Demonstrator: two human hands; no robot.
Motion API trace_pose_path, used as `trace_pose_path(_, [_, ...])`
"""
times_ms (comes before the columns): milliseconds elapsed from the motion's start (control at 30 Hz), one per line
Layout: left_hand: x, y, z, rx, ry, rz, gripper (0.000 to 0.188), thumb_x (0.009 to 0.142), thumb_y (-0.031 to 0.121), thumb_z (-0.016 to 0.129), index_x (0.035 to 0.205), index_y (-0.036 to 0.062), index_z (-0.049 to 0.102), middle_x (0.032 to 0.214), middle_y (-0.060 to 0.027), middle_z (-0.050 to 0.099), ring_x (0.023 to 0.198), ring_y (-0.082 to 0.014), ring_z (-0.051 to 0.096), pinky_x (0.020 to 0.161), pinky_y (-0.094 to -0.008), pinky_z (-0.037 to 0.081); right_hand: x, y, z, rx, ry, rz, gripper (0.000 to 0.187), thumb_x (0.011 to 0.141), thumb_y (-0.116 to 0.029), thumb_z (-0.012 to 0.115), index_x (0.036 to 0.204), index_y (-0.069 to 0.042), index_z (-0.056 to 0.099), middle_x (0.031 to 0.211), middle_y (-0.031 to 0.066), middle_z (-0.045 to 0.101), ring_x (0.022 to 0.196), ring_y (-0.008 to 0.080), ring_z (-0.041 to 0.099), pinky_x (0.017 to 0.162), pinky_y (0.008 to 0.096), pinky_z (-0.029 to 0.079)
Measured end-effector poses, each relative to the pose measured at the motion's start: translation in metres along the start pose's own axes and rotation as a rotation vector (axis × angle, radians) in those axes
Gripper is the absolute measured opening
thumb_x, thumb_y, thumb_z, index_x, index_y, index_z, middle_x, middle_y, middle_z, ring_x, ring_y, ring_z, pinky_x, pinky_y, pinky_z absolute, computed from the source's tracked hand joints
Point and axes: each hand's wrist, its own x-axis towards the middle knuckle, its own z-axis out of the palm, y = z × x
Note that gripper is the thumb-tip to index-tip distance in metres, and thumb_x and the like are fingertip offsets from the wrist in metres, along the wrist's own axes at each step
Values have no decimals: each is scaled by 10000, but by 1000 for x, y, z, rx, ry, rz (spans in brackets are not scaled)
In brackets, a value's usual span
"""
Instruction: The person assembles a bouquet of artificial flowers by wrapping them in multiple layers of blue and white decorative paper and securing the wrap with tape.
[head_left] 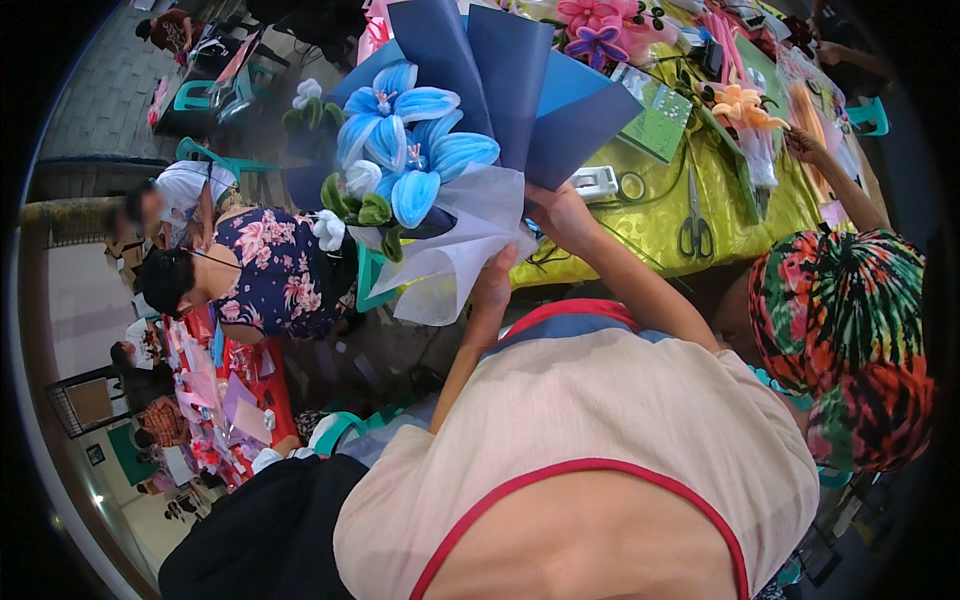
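Both my hands are closed on a bouquet of fuzzy blue flowers (pixel 415 105), held up in front of me. Dark blue wrapping paper (pixel 515 75) fans out behind the blooms, and a sheet of thin white wrap (pixel 465 230) flares around their lower side. Small white buds (pixel 362 178) and green fuzzy leaves (pixel 340 198) sit beside the flowers. My left hand (pixel 494 278) grips the gathered white wrap from below. At the base of the dark paper, my right hand (pixel 562 215) is wrapped around the bouquet; some of its fingers are hidden.
A yellow-covered table (pixel 640 225) holds scissors (pixel 694 215), a white tape dispenser (pixel 594 184), a green package (pixel 658 122) and pink flowers (pixel 605 15). At right, a person in tie-dye (pixel 830 310) reaches toward an orange flower bouquet (pixel 748 110). Other people and a red table (pixel 280 385) are left.
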Motion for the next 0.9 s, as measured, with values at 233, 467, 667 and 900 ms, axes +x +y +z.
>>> trace_pose_path(233, [6, -5, -16, 329, -7, 9, 580, 640, 33, 673, 1152, 49, 401, 1114, -68, 452, 1040, -184, 432, 899, -333, 347, 6, 4, -12, -274, 58, 44, 304, 825, -40, 472, 1128, -25, 451, 1088, 90, 520, 971, 209, 526, 808, 351, 437])
trace_pose_path(467, [12, 0, -18, 420, -32, 131, 529, 645, 92, 699, 1108, 41, 448, 1039, -67, 495, 998, -189, 459, 882, -318, 353, 4, 13, -10, -186, 27, 14, 311, 818, -80, 482, 1119, -11, 449, 1085, 91, 513, 980, 201, 511, 837, 351, 413])
trace_pose_path(667, [13, 7, -16, 391, -38, 165, 390, 666, 154, 698, 986, 6, 530, 941, -78, 558, 880, -182, 528, 769, -289, 417, 1, 20, -31, -177, -327, -31, 391, 776, -132, 558, 1117, 16, 440, 1100, 92, 505, 1008, 185, 484, 871, 337, 373])
trace_pose_path(900, [9, 22, -17, 440, -111, 61, 467, 669, 163, 692, 1063, 19, 487, 1029, -78, 520, 953, -180, 499, 833, -306, 391, -12, 14, -14, -373, -267, -48, 566, 642, -75, 699, 1129, 19, 426, 1100, 103, 502, 1022, 187, 474, 870, 311, 375])
